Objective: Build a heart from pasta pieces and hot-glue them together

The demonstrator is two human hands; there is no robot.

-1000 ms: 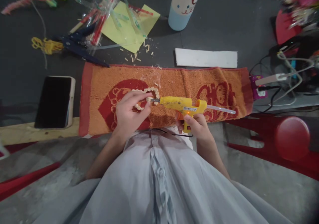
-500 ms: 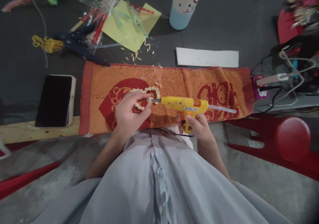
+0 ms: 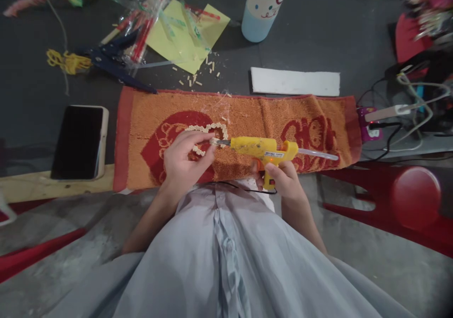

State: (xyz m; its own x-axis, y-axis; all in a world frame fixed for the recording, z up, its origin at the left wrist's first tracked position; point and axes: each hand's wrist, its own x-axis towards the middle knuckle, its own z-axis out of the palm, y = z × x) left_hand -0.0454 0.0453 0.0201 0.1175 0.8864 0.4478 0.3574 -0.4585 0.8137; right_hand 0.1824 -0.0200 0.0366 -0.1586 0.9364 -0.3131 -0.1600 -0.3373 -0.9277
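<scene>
My right hand (image 3: 280, 175) is wrapped round the handle of a yellow hot glue gun (image 3: 253, 147), which points left. A clear glue stick (image 3: 318, 154) juts from its back end. With thumb and fingers, my left hand (image 3: 187, 160) pinches an outline shape made of small pale wooden pieces (image 3: 222, 128). The gun's nozzle is right by the pinched fingertips; whether it touches the pieces I cannot tell. Part of the outline is hidden behind my left hand. Both hands are over an orange towel (image 3: 247, 112) with red patterns.
Behind the towel lie dark-blue cutters (image 3: 113, 65), yellow paper (image 3: 187, 63), loose wooden bits (image 3: 198, 83) and a white strip (image 3: 295, 81). A bottle (image 3: 256, 25) stands farther back. A phone (image 3: 78, 143) is at left, a power strip with cables (image 3: 371, 122) at right.
The glue gun and my right hand have shifted very slightly right, its nozzle still near my left fingertips. My left hand keeps its pinch on the outline.
</scene>
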